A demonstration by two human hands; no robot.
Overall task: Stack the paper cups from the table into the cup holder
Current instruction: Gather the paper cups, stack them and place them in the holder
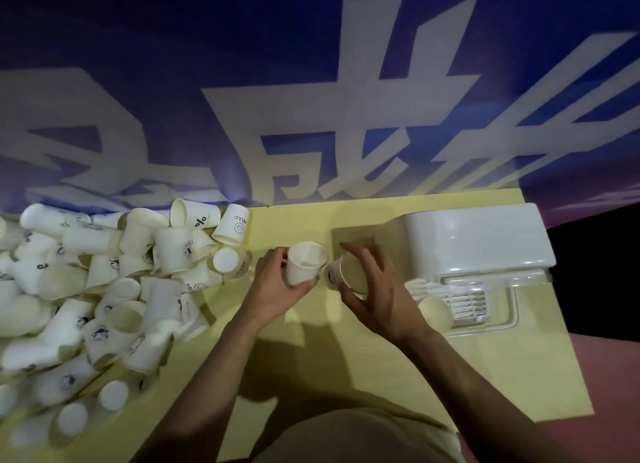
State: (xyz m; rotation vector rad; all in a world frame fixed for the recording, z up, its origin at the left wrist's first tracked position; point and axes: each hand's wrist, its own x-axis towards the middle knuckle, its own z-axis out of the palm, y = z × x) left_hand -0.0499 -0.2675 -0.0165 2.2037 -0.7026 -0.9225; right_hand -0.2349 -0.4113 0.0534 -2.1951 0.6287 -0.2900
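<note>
You grip one paper cup (304, 263) in your left hand (273, 289) and a second cup (348, 272) in your right hand (377, 296), above the tabletop (346, 376). Next, nest them, then carry them to the cup holder (478, 247).

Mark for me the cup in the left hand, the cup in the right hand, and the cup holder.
cup in the left hand (304, 265), head view, on its side wall
cup in the right hand (351, 272), head view, inside its mouth
cup holder (474, 237), head view, on its white top
</note>
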